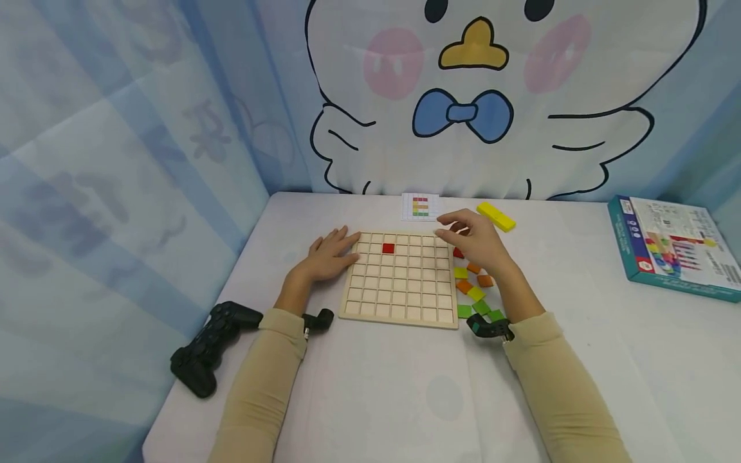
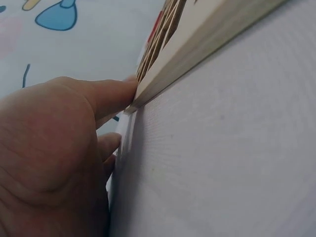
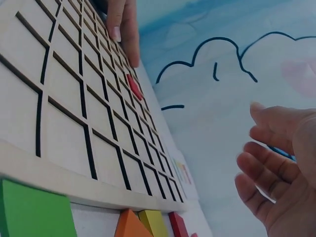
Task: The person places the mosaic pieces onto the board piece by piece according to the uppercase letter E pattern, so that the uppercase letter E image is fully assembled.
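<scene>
A wooden grid board (image 1: 399,299) lies flat on the white table, with one red square tile (image 1: 388,248) in a cell near its far side. My left hand (image 1: 330,257) rests at the board's left edge; the left wrist view shows the thumb (image 2: 116,96) against the rim. Over the far right corner hovers my right hand (image 1: 477,241), raised above the table with loosely bent fingers (image 3: 269,160) and no piece visible between them. Beside the board's right edge lie loose tiles: a red one (image 1: 458,253), and several orange (image 1: 485,281), yellow (image 1: 460,272) and green (image 1: 481,307) ones.
A small card with a coloured pattern (image 1: 420,207) lies beyond the board. Yellow bars (image 1: 496,217) sit behind the right hand. At the far right is a teal-edged game box (image 1: 677,247). A black game controller (image 1: 211,344) lies by the left forearm.
</scene>
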Available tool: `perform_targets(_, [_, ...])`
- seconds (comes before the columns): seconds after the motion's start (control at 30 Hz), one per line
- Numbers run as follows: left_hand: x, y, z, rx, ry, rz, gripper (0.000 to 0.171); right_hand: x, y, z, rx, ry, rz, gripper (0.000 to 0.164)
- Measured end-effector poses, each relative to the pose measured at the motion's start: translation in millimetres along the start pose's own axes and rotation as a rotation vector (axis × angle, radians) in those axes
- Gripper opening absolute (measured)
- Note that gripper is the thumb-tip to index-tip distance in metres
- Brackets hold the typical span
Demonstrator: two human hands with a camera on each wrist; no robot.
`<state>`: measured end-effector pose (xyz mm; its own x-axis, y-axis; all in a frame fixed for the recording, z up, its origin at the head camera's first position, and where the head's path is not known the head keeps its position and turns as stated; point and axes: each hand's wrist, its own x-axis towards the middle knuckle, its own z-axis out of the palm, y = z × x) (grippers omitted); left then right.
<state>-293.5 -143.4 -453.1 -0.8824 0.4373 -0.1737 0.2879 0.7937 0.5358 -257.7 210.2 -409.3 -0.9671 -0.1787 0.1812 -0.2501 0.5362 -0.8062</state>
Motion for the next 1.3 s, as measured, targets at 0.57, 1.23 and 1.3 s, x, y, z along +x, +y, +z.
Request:
perform_targets(0.57, [-0.6,-0.9,-1.3,-0.023,0.005,-0.009,0.061,-8,16,-24,-0.068,0.014,0.145,0.048])
perform_targets(1.23, [-0.9,0.2,-0.2,0.001,0.025,-0.025,0.061,-6,42,-22,-0.225,-0.164,0.219,0.037])
perform_targets(1.3, [-0.8,-0.5,-0.1,-0.003,0.023,-0.026,0.061,-6,44,-21,-0.234,-0.171,0.225,0.037])
